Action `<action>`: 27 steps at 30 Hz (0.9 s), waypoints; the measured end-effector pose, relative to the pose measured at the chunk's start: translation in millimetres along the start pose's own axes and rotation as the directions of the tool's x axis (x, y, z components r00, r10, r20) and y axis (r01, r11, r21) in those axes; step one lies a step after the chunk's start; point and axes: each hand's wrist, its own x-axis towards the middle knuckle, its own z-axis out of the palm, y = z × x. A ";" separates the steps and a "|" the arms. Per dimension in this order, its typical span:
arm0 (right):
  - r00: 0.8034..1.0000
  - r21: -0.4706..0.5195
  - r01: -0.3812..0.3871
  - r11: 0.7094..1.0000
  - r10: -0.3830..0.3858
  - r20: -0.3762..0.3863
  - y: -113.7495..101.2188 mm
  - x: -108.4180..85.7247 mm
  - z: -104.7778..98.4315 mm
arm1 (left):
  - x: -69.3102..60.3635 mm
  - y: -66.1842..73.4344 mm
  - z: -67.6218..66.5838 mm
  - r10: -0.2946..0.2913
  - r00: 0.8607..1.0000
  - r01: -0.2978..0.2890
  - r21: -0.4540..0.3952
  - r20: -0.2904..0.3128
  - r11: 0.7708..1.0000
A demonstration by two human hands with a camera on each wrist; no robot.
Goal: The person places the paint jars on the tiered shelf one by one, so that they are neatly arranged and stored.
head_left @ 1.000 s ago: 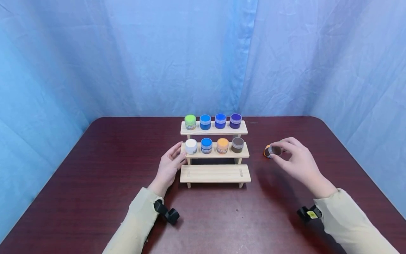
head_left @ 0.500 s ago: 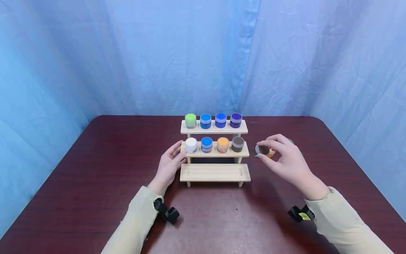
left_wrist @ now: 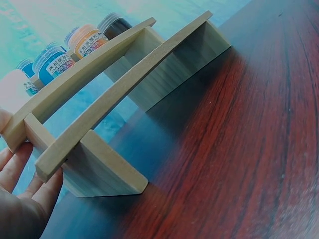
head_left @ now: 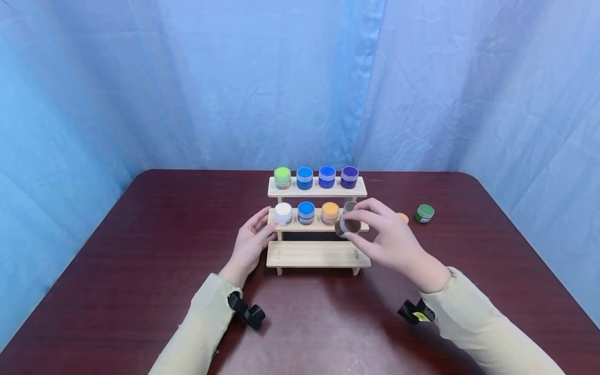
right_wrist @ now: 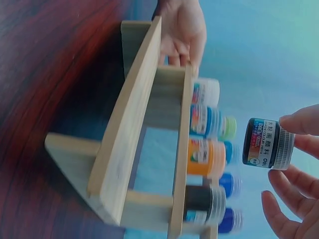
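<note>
A three-tier wooden rack (head_left: 319, 253) stands on the table. My left hand (head_left: 248, 247) grips its left end, thumb over the middle shelf and fingers under it, as the left wrist view shows. My right hand (head_left: 391, 242) pinches a dark paint jar (right_wrist: 260, 144) by its clear lid, in front of the middle shelf's right end and apart from the rack. On that shelf sit a white jar (head_left: 283, 214), a blue jar (head_left: 306, 213), an orange jar (head_left: 330, 213) and a dark brown jar (right_wrist: 203, 204). The bottom shelf bears no jars.
The top shelf carries a light green jar (head_left: 283, 178), two blue jars and a purple jar (head_left: 349, 177). Right of the rack, a green jar (head_left: 424, 213) stands on the dark red table (head_left: 164, 229), near an orange jar (head_left: 403, 217) partly behind my right hand. Blue curtains (head_left: 262, 83) surround the table.
My right hand has carried the dark jar leftward from the table's right side to the rack, uncovering the green jar. The left hand has stayed on the rack.
</note>
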 end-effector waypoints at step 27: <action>0.982 0.080 0.120 0.990 -0.130 0.139 -31.8 28.6 52.2 | -1.7 1.6 0.3 0.013 1.000 -0.013 0.011 0.008 1.000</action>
